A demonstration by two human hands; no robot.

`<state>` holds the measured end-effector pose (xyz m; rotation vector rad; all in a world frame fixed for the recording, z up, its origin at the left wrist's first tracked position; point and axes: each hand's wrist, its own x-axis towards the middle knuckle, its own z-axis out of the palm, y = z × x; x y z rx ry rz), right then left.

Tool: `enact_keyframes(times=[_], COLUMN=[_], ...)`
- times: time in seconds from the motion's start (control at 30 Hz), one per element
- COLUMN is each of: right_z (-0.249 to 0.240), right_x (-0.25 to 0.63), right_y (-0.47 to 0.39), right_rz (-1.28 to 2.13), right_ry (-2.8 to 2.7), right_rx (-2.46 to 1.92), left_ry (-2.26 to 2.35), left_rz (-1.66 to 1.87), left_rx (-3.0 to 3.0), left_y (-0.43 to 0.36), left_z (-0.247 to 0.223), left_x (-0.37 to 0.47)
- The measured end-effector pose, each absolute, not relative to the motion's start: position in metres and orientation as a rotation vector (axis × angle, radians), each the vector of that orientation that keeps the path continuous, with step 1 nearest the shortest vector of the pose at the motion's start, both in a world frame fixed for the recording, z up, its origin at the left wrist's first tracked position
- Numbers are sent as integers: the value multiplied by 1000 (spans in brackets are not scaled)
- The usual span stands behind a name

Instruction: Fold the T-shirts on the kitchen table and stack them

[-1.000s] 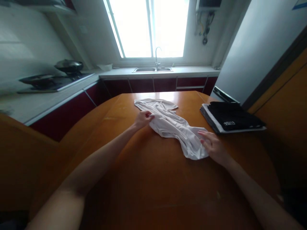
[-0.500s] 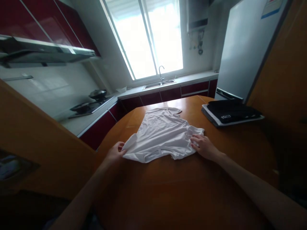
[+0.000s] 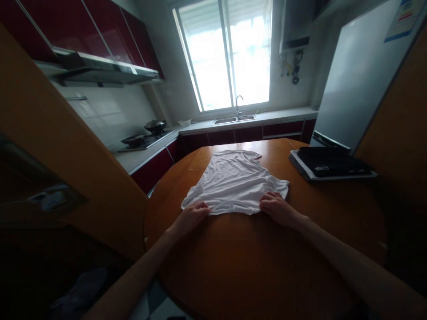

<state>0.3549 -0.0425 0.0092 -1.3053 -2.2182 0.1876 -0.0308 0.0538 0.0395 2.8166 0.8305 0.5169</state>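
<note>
Worn on the person's head, the single camera looks from above the near side of the table (image 3: pixel 260 262), forward and down across the top to its far edge. Its wide view also takes in the table's left and right edges, with the shirt (image 3: pixel 230 178), left hand (image 3: pixel 194 215) and right hand (image 3: pixel 276 208) at middle range, and the sink (image 3: pixel 225 121) and window (image 3: pixel 207 66) well beyond the far edge. The view leans slightly, the back counter (image 3: pixel 283 114) rising toward the right.
</note>
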Motion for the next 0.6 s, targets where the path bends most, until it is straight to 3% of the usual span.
enact_keyframes(times=[0.17, 0.33, 0.43, 0.53, 0.6], right_z=[27, 33, 21, 7, 1], right_x=[385, 391, 396, 411, 422], right_y=[-48, -58, -46, -23, -7], right_rz=[349, 853, 611, 212, 93], right_ry=[-2019, -2134, -1967, -1616, -1452], right_rx=[-1218, -1180, -1298, -1574, -1755], left_ry=[736, 567, 677, 1021, 1248], left_rz=[693, 306, 424, 786, 847], left_rx=[2610, 2503, 2489, 2514, 2511], left_y=[36, 17, 36, 79, 109], left_z=[42, 53, 51, 42, 34], left_x=[-40, -40, -42, -48, -49])
